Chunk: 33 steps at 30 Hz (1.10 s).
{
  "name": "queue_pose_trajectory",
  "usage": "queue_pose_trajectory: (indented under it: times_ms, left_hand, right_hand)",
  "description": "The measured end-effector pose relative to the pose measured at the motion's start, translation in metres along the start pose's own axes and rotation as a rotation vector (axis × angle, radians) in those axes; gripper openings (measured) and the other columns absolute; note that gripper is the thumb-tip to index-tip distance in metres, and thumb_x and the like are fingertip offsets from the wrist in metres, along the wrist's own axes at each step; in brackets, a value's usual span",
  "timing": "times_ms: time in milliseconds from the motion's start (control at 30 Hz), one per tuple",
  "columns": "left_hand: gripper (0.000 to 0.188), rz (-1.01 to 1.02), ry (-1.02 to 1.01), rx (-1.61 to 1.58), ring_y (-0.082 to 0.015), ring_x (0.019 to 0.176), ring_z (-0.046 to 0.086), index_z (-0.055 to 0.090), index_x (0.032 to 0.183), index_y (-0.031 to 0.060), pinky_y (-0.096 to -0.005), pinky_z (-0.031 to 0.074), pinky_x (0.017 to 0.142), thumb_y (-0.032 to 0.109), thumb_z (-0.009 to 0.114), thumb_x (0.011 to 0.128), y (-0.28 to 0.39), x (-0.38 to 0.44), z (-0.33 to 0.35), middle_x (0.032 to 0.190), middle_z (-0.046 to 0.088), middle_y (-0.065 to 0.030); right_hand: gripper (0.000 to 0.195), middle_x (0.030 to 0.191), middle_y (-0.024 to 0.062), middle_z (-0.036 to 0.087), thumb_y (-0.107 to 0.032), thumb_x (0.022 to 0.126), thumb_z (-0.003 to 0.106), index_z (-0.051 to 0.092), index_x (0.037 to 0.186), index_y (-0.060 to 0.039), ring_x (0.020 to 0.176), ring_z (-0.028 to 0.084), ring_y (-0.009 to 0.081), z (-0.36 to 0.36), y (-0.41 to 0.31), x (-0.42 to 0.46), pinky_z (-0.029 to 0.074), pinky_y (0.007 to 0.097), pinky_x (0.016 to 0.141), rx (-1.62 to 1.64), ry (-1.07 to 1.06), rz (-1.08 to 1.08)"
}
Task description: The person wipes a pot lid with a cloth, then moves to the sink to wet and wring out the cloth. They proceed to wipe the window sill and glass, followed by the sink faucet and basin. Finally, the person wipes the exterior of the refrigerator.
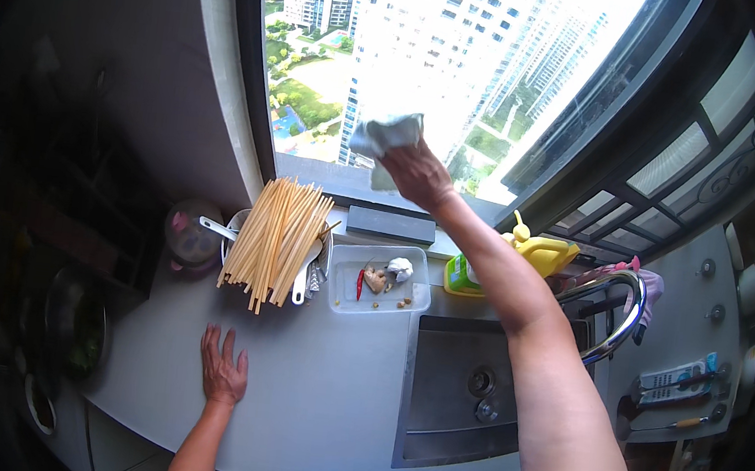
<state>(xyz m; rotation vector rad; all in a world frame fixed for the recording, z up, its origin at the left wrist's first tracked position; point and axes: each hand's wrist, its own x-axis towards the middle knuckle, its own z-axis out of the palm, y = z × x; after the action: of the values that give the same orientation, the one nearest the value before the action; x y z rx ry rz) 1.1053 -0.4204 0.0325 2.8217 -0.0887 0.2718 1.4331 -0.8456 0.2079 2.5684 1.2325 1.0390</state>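
My right hand (419,171) is stretched out over the sill in front of the window, gripping a pale grey-green cloth (387,133). Whether the cloth touches the window pane (410,53) cannot be told from this angle. Palm down on the light grey countertop (321,381), my left hand (223,367) holds nothing, with its fingers apart. Just beyond it, a thick bundle of wooden chopsticks (277,242) stands in a holder along with white-handled spoons (301,283).
A clear plastic tray (339,269) holds garlic (400,269), ginger (374,279) and a red chili (359,284). Behind it lies a dark whetstone (391,225). To the right are a yellow bottle (548,253), a steel sink (452,374) and a curved chrome faucet (632,310).
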Motion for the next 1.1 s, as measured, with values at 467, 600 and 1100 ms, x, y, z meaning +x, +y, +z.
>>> queue_pose_trajectory:
  times_ms: [467, 600, 1100]
  left_hand:
    - [0.049, -0.02, 0.056, 0.013, -0.0409, 0.144, 0.031, 0.055, 0.135, 0.0021, -0.0513, 0.027, 0.121, 0.024, 0.064, 0.093, -0.01, -0.003, -0.002, 0.145, 0.041, -0.0217]
    - [0.051, 0.037, 0.044, -0.03, -0.042, 0.142, 0.033, 0.054, 0.135, 0.0022, -0.0527, 0.028, 0.121, 0.025, 0.066, 0.09, -0.003, 0.003, 0.003, 0.141, 0.042, -0.0223]
    - [0.051, 0.027, 0.04, -0.006, -0.0415, 0.142, 0.034, 0.054, 0.134, 0.0029, -0.0532, 0.028, 0.121, 0.027, 0.066, 0.091, -0.003, 0.0, -0.001, 0.142, 0.042, -0.023]
  right_hand:
    - [0.04, 0.115, 0.0119, 0.063, -0.003, 0.089, 0.064, 0.063, 0.127, -0.0151, 0.11, 0.065, 0.0306, -0.197, 0.083, 0.228, 0.06, 0.039, 0.087, 0.064, 0.409, -0.264]
    - [0.069, 0.133, 0.0214, 0.05, -0.033, 0.077, 0.083, 0.053, 0.13, -0.0017, 0.131, 0.043, 0.0433, -0.343, 0.15, 0.31, 0.042, 0.0508, 0.108, -0.241, 0.653, -0.091]
    - [0.031, 0.138, 0.0096, 0.057, -0.006, 0.092, 0.06, 0.068, 0.122, -0.0099, 0.143, 0.042, 0.0321, 0.003, -0.058, 0.163, 0.025, 0.05, 0.126, -0.027, 0.117, -0.115]
